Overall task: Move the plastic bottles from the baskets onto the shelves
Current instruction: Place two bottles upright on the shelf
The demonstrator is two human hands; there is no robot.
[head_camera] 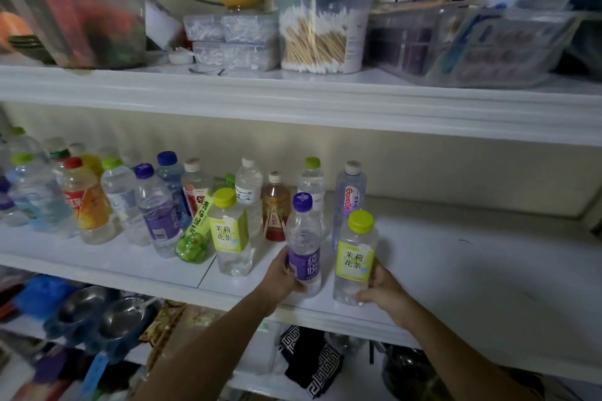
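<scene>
Now left hand [286, 277] grips purple bottle [304, 247], right hand [386, 292] yellow bottle [354, 259].

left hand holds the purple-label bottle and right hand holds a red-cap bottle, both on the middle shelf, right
Not quite. In the head view the right hand holds a green-cap bottle, not a red-cap one. The left hand holds the purple-label bottle, both on the middle shelf.

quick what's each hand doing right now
Left hand: closed around the purple bottle.
Right hand: closed around the yellow bottle.
</scene>
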